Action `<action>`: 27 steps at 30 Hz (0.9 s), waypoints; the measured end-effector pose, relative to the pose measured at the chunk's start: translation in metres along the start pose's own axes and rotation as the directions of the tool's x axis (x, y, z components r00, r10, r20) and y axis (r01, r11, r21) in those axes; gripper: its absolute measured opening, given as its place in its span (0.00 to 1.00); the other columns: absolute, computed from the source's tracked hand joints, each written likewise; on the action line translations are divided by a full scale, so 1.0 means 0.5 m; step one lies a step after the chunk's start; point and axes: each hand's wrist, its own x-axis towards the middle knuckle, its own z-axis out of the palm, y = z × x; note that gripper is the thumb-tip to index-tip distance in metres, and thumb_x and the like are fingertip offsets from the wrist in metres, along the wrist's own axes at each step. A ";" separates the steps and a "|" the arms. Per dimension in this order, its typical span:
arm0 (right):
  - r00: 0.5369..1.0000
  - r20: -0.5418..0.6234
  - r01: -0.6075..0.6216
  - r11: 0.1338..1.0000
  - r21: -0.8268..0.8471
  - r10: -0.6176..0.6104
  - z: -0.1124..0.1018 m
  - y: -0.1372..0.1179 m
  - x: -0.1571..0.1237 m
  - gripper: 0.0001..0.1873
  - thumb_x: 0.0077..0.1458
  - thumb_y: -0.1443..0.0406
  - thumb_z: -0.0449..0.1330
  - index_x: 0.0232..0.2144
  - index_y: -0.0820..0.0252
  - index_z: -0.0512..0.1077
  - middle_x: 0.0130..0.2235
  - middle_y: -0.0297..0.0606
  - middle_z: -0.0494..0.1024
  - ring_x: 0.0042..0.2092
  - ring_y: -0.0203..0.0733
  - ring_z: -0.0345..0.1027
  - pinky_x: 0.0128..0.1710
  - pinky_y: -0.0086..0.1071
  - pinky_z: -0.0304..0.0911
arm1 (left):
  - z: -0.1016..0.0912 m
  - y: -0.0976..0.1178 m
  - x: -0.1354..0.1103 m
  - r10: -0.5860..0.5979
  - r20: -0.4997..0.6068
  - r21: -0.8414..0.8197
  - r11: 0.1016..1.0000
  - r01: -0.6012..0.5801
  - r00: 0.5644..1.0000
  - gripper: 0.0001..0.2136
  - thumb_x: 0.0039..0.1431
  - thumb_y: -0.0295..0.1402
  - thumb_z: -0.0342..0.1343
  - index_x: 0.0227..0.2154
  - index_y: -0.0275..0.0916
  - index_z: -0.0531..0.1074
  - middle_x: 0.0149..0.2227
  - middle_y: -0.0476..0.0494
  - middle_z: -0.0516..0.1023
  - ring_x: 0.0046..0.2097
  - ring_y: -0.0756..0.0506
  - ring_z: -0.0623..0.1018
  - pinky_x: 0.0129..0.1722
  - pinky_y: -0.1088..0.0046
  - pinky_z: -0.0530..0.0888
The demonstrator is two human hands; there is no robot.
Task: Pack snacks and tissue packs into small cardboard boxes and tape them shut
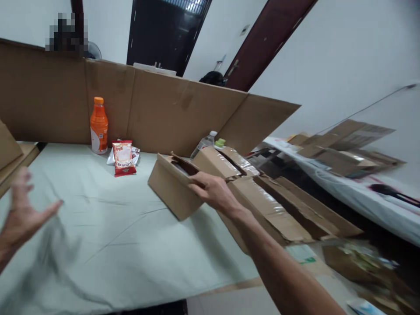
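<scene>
My right hand (213, 191) grips the upper edge of a small brown cardboard box (175, 188), its fingers closed over the rim. The box is tilted on the pale green tablecloth, beside larger taped cartons. At the left, my left hand (24, 214) hovers above the cloth with fingers spread, holding nothing; it is blurred by motion. Farther back, an orange drink bottle (99, 127) stands upright against a cardboard wall. A red and white snack packet (124, 158) leans next to it, with a silvery packet partly hidden behind.
Brown cartons (265, 205) fill the table's right side. Behind them show a clear bottle (205, 142) and a green cap (219, 142). The cardboard wall (183, 105) closes the back; another cardboard piece (8, 146) stands at far left. A second table (315, 168) holds flattened cardboard.
</scene>
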 end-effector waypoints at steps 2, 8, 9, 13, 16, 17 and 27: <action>0.977 0.046 0.205 0.976 0.078 -0.209 -0.016 -0.045 -0.072 0.13 0.63 0.64 0.57 0.39 0.56 0.82 0.37 0.41 0.83 0.39 0.43 0.76 0.40 0.32 0.68 | 0.042 0.036 -0.036 0.114 0.215 -0.143 0.986 -0.084 0.970 0.52 0.60 0.62 0.60 0.76 0.48 0.37 0.76 0.31 0.49 0.72 0.25 0.61 0.67 0.38 0.67; 0.760 0.267 0.381 0.740 0.555 -0.592 -0.068 -0.146 -0.183 0.21 0.74 0.56 0.51 0.44 0.58 0.81 0.38 0.42 0.84 0.39 0.40 0.77 0.40 0.31 0.71 | 0.116 0.118 -0.102 0.319 0.643 -0.532 0.840 0.106 0.696 0.67 0.52 0.56 0.71 0.74 0.49 0.21 0.78 0.26 0.35 0.76 0.23 0.46 0.71 0.35 0.52; 0.759 0.304 0.325 0.740 0.588 -0.575 -0.073 -0.153 -0.183 0.23 0.75 0.54 0.48 0.47 0.58 0.81 0.41 0.43 0.84 0.41 0.42 0.79 0.42 0.32 0.73 | 0.114 0.122 -0.110 0.315 0.673 -0.548 0.820 0.164 0.669 0.67 0.52 0.56 0.71 0.74 0.49 0.20 0.78 0.27 0.38 0.76 0.24 0.48 0.71 0.37 0.53; 0.804 0.394 0.299 0.875 0.381 -0.446 -0.073 -0.170 -0.163 0.22 0.71 0.56 0.53 0.61 0.56 0.73 0.59 0.46 0.79 0.60 0.51 0.74 0.58 0.44 0.71 | 0.092 0.131 -0.140 0.287 0.680 -0.553 0.805 0.215 0.675 0.62 0.55 0.52 0.70 0.76 0.48 0.26 0.78 0.32 0.41 0.76 0.25 0.51 0.73 0.40 0.52; 0.730 0.501 0.408 0.884 0.227 -0.465 -0.047 -0.197 -0.143 0.32 0.62 0.61 0.64 0.67 0.60 0.67 0.63 0.52 0.75 0.62 0.57 0.71 0.59 0.47 0.71 | 0.082 0.138 -0.160 0.319 0.637 -0.580 0.799 0.163 0.702 0.61 0.53 0.50 0.72 0.76 0.52 0.31 0.78 0.37 0.40 0.76 0.24 0.49 0.74 0.41 0.51; 0.690 0.558 0.423 0.883 0.203 -0.460 -0.033 -0.212 -0.137 0.33 0.61 0.63 0.65 0.67 0.61 0.67 0.62 0.53 0.77 0.60 0.57 0.74 0.56 0.45 0.73 | 0.082 0.141 -0.165 0.326 0.630 -0.585 0.796 0.155 0.705 0.61 0.53 0.50 0.72 0.76 0.53 0.32 0.78 0.38 0.41 0.76 0.25 0.49 0.74 0.41 0.51; 0.737 0.448 0.463 0.861 0.211 -0.506 -0.039 -0.216 -0.118 0.12 0.62 0.73 0.56 0.34 0.59 0.80 0.33 0.42 0.84 0.33 0.43 0.78 0.32 0.32 0.69 | 0.102 0.133 -0.171 0.287 0.619 -0.632 0.734 0.247 0.731 0.63 0.53 0.55 0.70 0.76 0.47 0.27 0.78 0.30 0.42 0.76 0.22 0.50 0.72 0.36 0.53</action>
